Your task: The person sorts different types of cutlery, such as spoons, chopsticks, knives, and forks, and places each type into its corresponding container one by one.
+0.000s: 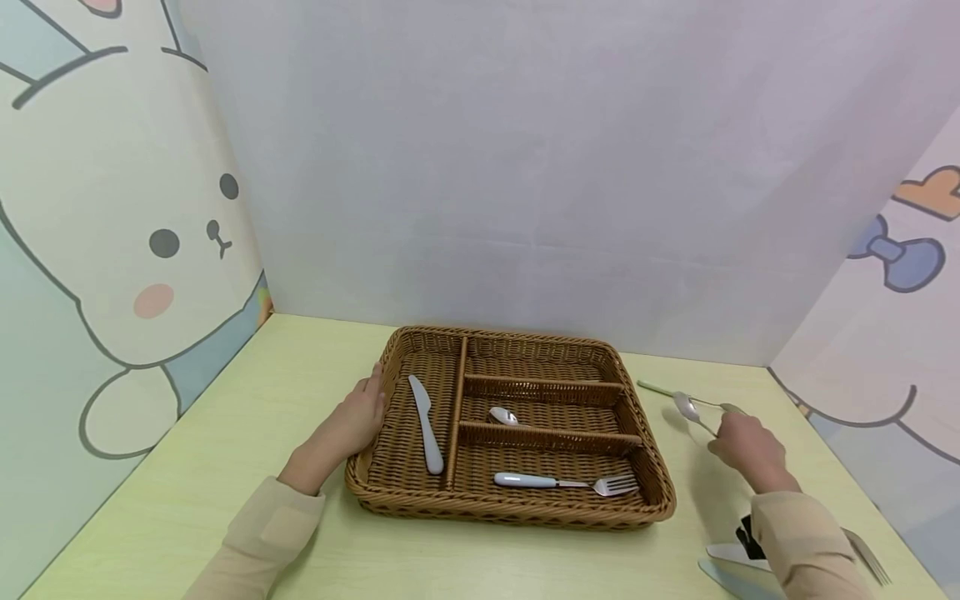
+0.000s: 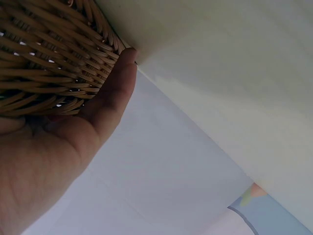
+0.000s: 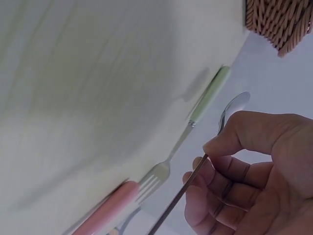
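My left hand [image 1: 360, 421] lies along the outside of the wicker cutlery tray [image 1: 510, 521] at its left wall. In the left wrist view its straight fingers [image 2: 115, 95] touch the weave. Off the tray's right side, my right hand [image 1: 752, 450] pinches a metal spoon [image 3: 237, 104] by its thin handle between thumb and fingers, bowl pointing up and away. Near it lies a green-handled fork [image 3: 210, 95] on the table. Inside the tray are a white-handled knife [image 1: 427, 427] on the left, a spoon [image 1: 504, 415] in the middle compartment and a light-blue-handled fork [image 1: 528, 481] in the front one.
Knife blades [image 1: 738, 577] and a fork [image 1: 870, 557] lie near my right forearm, partly covered by it. A pink handle [image 3: 110, 208] shows in the right wrist view. A plain wall [image 1: 525, 167] stands behind the table [image 1: 450, 558], with cartoon-printed panels [image 1: 112, 208] on both sides.
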A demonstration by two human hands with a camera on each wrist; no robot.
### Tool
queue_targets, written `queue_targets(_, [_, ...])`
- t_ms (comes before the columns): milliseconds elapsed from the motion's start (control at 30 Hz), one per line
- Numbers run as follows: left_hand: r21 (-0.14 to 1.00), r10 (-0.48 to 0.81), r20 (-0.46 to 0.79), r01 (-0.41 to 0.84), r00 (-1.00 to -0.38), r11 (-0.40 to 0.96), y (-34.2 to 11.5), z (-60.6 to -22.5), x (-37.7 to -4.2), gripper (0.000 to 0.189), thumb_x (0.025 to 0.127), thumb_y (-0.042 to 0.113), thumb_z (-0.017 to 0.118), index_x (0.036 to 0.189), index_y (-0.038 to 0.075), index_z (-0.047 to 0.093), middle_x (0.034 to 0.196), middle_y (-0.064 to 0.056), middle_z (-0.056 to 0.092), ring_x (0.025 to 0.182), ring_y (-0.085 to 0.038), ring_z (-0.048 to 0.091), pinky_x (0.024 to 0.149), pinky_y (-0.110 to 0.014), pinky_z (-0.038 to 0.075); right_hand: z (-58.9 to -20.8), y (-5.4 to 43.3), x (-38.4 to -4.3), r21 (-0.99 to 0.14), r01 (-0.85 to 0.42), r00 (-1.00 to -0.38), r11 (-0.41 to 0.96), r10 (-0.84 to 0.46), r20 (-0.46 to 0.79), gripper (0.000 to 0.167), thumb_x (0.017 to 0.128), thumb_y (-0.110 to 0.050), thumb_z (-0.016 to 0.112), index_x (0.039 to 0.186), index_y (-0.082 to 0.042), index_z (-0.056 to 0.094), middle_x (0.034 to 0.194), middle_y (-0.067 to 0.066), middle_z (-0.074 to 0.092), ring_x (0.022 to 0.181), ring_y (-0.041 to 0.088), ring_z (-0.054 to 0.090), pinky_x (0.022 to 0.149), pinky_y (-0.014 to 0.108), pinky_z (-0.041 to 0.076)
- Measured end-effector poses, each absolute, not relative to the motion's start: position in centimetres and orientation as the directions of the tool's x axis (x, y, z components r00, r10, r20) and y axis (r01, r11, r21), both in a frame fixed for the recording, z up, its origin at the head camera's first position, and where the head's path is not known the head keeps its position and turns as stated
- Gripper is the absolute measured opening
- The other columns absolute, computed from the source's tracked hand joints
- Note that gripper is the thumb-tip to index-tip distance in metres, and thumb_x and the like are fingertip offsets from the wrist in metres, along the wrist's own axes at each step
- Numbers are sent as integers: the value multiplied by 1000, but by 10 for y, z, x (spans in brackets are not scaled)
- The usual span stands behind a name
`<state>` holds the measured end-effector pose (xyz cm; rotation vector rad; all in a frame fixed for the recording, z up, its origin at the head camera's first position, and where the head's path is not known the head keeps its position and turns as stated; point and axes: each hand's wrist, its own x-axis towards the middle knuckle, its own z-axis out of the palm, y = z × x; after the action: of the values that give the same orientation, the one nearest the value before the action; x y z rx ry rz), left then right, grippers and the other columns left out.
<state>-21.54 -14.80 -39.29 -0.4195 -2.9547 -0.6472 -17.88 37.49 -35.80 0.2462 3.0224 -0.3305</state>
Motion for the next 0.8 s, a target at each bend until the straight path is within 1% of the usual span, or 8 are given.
queue_targets(167, [397,246,145,284,-958,872,-148,-393,-215,52,98,10,32,140,-15,14,125,-38,42,106,-47,52,79,-49,51,-350,358,-180,-209,126,-991,970,115,-65,23,71,-7,53,55,-14,38,51,-2,34,49,14,33,42,28,27])
queue_targets(233, [399,246,145,284,-958,872,-148,-393,-215,52,98,10,32,140,-15,13,125,-38,42,107,-47,52,79,-49,51,-346,352,-180,-205,106,-994,973,98,-50,20,70,-7,53,55,-13,41,51,-2,36,48,14,34,41,28,28])
queue_targets(367, [401,247,143,284,-958,871,-148,-393,-214,52,98,10,32,140,-15,13,124,-38,42,106,-47,52,79,-50,51,-339,338,-182,-191,71,-997,979,68,-19,10,70,-5,53,61,-9,48,54,1,43,49,16,37,40,30,29])
queue_targets(467, [402,246,144,284,-959,871,-148,-393,-215,53,98,10,32,140,-15,13,124,-38,43,106,-47,52,79,-50,51,-335,327,-183,-177,39,-999,983,41,6,6,68,-4,52,63,-7,50,55,2,46,49,17,39,40,30,30])
queue_targets(600, [400,243,147,282,-959,872,-148,-394,-215,53,98,10,33,140,-15,13,124,-38,43,106,-47,52,79,-50,51,-330,311,-185,-163,0,-999,987,6,40,1,67,-4,54,68,-4,54,60,4,50,51,19,43,40,33,32])
queue_targets(700, [400,240,149,281,-959,872,-148,-395,-216,53,98,10,33,140,-14,14,124,-38,43,107,-47,52,80,-51,50,-326,299,-187,-146,-31,-998,989,-22,59,1,69,-3,54,70,-3,54,63,5,51,51,20,43,40,33,32])
queue_targets(800, [401,239,151,280,-959,872,-148,-395,-216,53,98,10,33,140,-14,14,125,-38,43,108,-47,51,81,-51,50,-321,285,-189,-136,-50,-997,989,-41,64,9,71,1,53,65,-5,49,61,5,45,50,17,36,41,30,28])
